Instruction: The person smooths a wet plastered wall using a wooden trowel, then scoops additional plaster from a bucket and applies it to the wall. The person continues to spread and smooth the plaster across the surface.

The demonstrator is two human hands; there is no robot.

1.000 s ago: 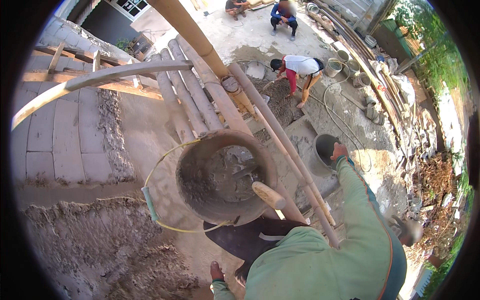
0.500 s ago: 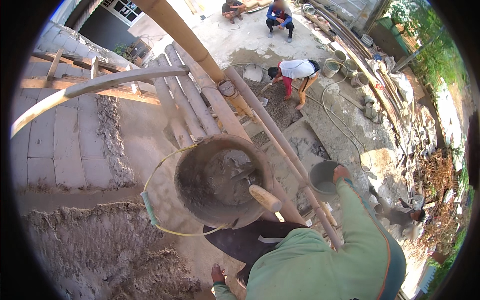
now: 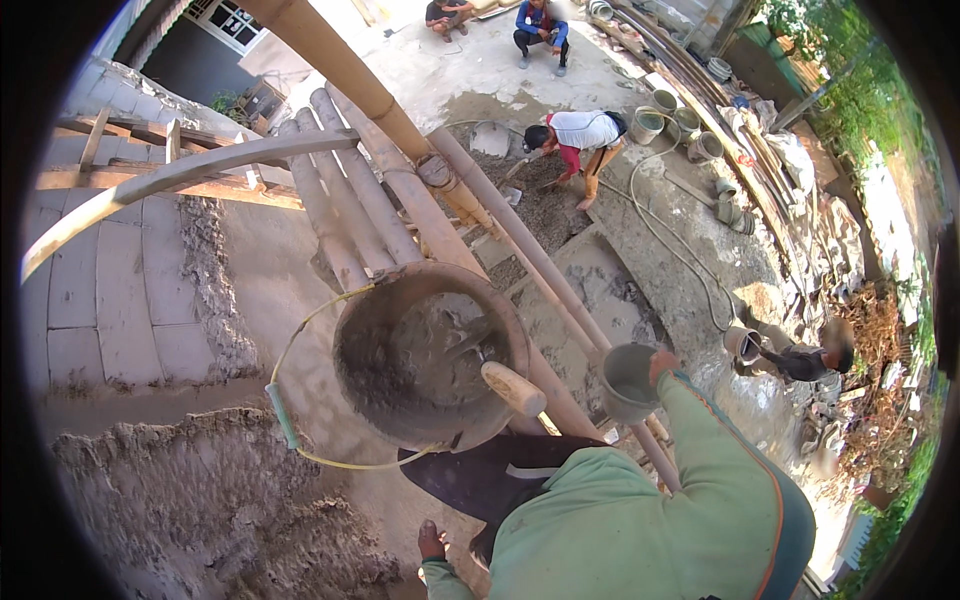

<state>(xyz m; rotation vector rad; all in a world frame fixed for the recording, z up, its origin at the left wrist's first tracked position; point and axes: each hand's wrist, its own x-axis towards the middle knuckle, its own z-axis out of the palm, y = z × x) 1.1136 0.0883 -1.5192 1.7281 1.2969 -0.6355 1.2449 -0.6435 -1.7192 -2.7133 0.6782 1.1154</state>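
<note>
My right hand (image 3: pixel 662 366) is closed on the rim of a small grey bucket (image 3: pixel 628 400), held out beyond the bamboo rail with its mouth tilted up. In front of me stands a larger mortar-smeared bucket (image 3: pixel 352 385) with a yellow wire handle and green grip. Wet grey mortar (image 3: pixel 425 335) lies inside it, and a trowel (image 3: pixel 513 388) rests there, its wooden handle leaning over the near rim. Low by my body, my left hand (image 3: pixel 432 542) appears empty, its fingers partly apart; it is small and dim in the picture.
Bamboo poles (image 3: pixel 375 200) and a thick upright bamboo (image 3: pixel 340 75) form the scaffold. A rough mortared wall (image 3: pixel 200 500) runs at left. Below, one person (image 3: pixel 585 135) bends over gravel; another (image 3: pixel 800 362) carries a bucket (image 3: pixel 742 344). Two more people crouch farther back.
The small bucket in my right hand tilts differently, showing more of its outer side. At right, the co-worker has moved farther up the picture with a bucket. My view has shifted slightly.
</note>
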